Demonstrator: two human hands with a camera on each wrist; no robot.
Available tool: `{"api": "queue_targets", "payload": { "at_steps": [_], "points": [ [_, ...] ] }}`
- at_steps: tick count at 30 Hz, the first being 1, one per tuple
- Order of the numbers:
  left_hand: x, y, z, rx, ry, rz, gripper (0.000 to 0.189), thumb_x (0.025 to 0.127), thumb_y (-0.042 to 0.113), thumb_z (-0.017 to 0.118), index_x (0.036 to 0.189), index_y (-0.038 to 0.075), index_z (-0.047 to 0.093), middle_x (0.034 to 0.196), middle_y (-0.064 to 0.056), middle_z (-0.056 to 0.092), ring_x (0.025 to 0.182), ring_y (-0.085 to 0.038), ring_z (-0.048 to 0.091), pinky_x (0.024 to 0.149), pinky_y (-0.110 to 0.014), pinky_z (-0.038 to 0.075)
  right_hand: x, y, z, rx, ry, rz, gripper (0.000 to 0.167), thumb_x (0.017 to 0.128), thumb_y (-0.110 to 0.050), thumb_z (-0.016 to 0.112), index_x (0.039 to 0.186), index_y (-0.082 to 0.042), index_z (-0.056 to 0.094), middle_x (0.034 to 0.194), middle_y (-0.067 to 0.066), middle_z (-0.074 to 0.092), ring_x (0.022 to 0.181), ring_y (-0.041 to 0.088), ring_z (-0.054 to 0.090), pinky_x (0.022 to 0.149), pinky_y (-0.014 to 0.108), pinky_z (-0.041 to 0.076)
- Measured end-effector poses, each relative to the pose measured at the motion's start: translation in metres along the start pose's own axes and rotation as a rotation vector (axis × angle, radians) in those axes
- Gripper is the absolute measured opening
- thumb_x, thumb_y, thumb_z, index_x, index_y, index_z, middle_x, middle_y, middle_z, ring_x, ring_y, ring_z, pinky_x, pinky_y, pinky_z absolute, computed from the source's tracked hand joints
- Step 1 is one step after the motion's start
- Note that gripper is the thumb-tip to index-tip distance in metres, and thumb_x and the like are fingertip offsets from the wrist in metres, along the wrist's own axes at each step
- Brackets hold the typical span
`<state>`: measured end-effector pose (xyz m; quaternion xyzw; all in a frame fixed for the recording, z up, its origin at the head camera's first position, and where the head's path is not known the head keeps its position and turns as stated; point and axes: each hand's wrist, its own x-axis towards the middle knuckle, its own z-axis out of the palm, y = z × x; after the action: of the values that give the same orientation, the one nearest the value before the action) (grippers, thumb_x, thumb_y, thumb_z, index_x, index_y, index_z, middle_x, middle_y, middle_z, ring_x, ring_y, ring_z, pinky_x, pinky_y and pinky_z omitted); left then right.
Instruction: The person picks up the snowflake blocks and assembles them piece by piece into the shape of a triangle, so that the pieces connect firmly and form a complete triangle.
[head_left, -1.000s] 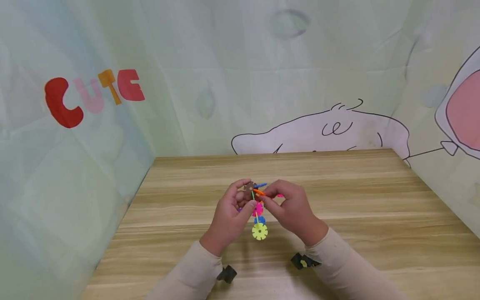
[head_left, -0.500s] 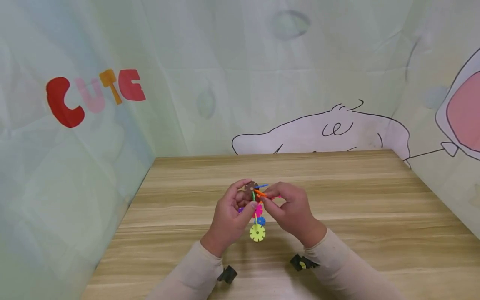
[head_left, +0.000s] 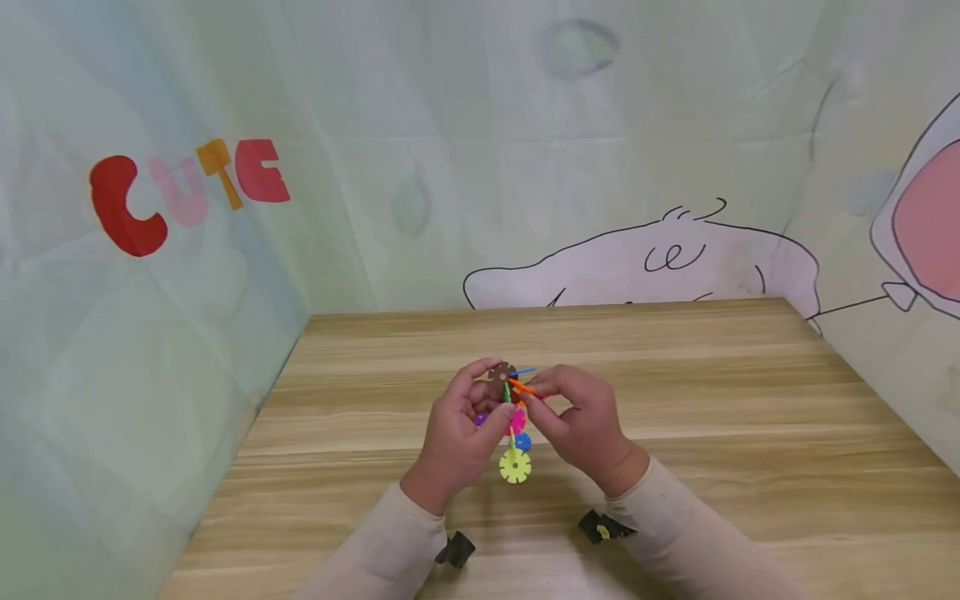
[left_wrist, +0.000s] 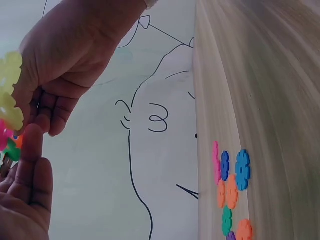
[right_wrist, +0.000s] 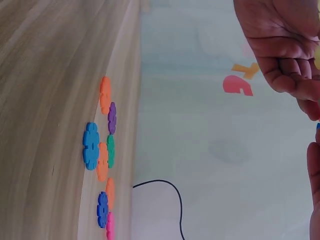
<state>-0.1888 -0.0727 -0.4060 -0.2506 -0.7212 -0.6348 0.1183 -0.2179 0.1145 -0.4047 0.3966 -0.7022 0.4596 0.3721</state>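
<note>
A: Where's the disc cluster point(head_left: 517, 421) rn?
B: Held up above the table point(head_left: 360, 467), btwn both hands. Brown disc point(head_left: 497, 383) at the far end, yellow disc point(head_left: 514, 473) nearest the person.
A: Grip?
B: L hand point(head_left: 465, 437) curled round the cluster, thumb against it; R hand point(head_left: 587, 421) pinching an orange disc point(head_left: 520, 386) btwn thumb & finger.
A: Step?
B: Prob. joining orange to brown. Can't tell if slots mesh. I'd say it calls for lining up slots, then a firm push w/ L steady.
A: Surface, room?
B: Table's wood-grain; loose discs point(left_wrist: 242, 181) on it per wrist cams. Around it, pale backdrop point(head_left: 420, 108) w/ "CUTE" letters point(head_left: 258, 177) on left side, cartoon outline point(head_left: 585, 271) at back.
</note>
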Motion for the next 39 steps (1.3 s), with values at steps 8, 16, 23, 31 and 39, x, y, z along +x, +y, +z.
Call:
{"api": "queue_targets", "payload": {
  "at_steps": [8,16,23,31,39],
  "points": [
    [-0.001,0.004,0.001,0.011,-0.016,-0.047,0.049,0.100,0.003,0.066,0.147,0.006,0.051,0.113,-0.015,0.077,0.085,-0.026,0.069,0.077,-0.024,0.060,-0.001,0.001,0.000,0.000,-0.033,-0.027,0.011,0.085,0.005,0.073,0.092,-0.003,0.070,0.087,0.008,0.076,0.076,0.021,0.075,0.077,0.025,0.062],
    [-0.001,0.003,0.001,0.052,-0.058,-0.046,0.050,0.101,0.003,0.063,0.149,0.005,0.049,0.121,-0.015,0.076,0.096,-0.031,0.074,0.085,-0.026,0.061,0.001,-0.001,-0.004,-0.045,-0.128,-0.044,0.031,0.083,0.010,0.080,0.112,0.000,0.079,0.098,0.011,0.080,0.073,0.016,0.071,0.064,0.021,0.059],
    [-0.001,0.001,0.004,0.076,-0.058,-0.054,0.050,0.100,0.003,0.063,0.147,0.005,0.049,0.115,-0.013,0.077,0.091,-0.018,0.074,0.083,-0.027,0.061,0.001,-0.003,-0.004,-0.108,-0.131,-0.013,0.027,0.080,0.014,0.080,0.102,-0.002,0.080,0.094,0.009,0.081,0.078,0.018,0.077,0.069,0.026,0.062],
    [-0.001,0.000,0.003,0.025,-0.013,-0.053,0.048,0.100,0.003,0.062,0.147,0.002,0.048,0.111,-0.016,0.076,0.086,-0.026,0.072,0.077,-0.024,0.060,0.003,-0.005,-0.003,-0.081,-0.108,-0.020,0.028,0.079,0.014,0.082,0.103,-0.001,0.078,0.094,0.008,0.079,0.079,0.020,0.077,0.073,0.023,0.062],
    [0.002,-0.001,-0.004,-0.041,0.074,-0.040,0.051,0.098,-0.006,0.055,0.146,0.009,0.050,0.109,-0.020,0.075,0.093,-0.023,0.072,0.076,-0.023,0.060,0.004,-0.008,-0.011,0.036,-0.059,0.223,0.027,0.089,0.010,0.073,0.112,-0.003,0.078,0.093,0.008,0.075,0.076,0.014,0.070,0.073,0.022,0.061]
  ]
}}
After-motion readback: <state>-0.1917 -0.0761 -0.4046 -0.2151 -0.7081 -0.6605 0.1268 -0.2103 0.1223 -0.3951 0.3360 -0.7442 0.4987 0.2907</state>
